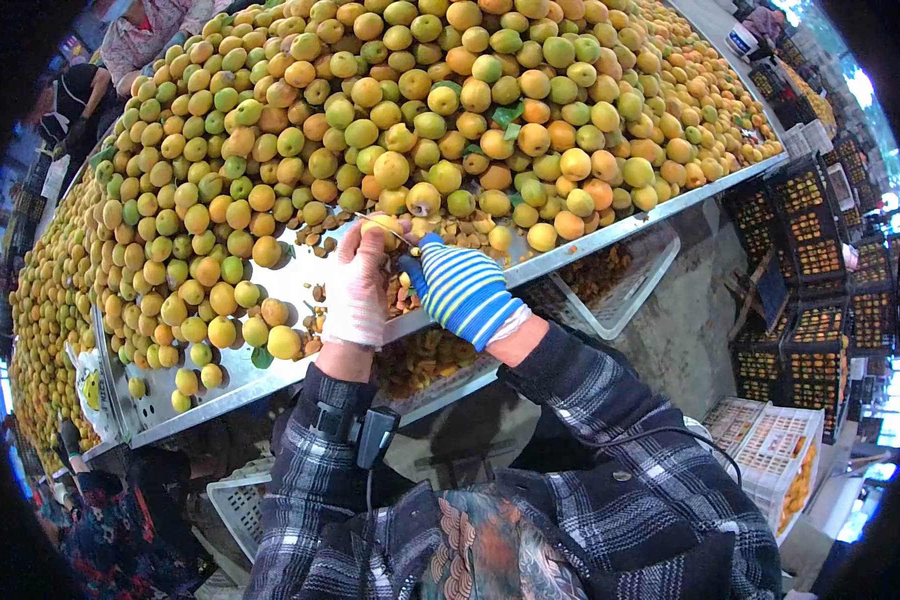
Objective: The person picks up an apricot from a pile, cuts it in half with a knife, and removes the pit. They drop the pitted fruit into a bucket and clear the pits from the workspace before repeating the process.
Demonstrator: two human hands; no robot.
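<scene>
At the near edge of a metal table [315, 268], my left hand [358, 283], in a pale pink-striped fingerless glove, holds a yellow fruit [382, 226] between its fingers. My right hand [460, 285] wears a blue-and-white striped glove and is closed beside the fruit. A thin tool [395, 235] runs from the right fingers across the fruit; its end is too small to make out. A large heap of yellow and green fruit [400, 130] rises just beyond both hands. Small cut pieces [470, 238] and pits lie around the fingers.
White crates [630, 320] with fruit pieces stand below the table edge. At the right are stacked dark crates [810, 250] and a white crate [770, 450]. Other people [135, 35] are at the upper left, and another person [120, 520] is at the lower left.
</scene>
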